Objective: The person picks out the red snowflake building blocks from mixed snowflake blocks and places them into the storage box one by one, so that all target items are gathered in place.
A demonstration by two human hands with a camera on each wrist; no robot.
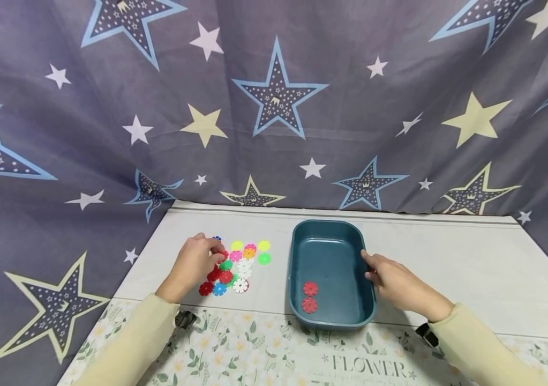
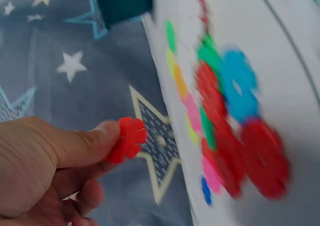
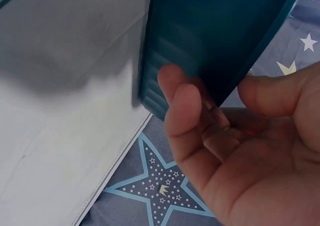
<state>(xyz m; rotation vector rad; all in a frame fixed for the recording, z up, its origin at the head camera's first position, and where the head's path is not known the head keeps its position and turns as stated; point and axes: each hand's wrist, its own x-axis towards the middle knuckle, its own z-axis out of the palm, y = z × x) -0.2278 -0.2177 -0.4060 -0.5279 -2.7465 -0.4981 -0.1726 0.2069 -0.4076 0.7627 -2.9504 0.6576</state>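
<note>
My left hand pinches a red notched plastic disc between thumb and fingers, above a loose group of similar discs. Among these are a blue disc, a white disc, a bright green disc and several red ones, some overlapping. To the right stands a teal plastic bin with two red discs lying inside, near its front left. My right hand grips the bin's right rim, thumb at the edge and fingers against the outer wall.
A white cloth covers the back of the table, and a floral printed strip runs along the front. Behind the table hangs a grey curtain with stars. Dark straps circle both wrists.
</note>
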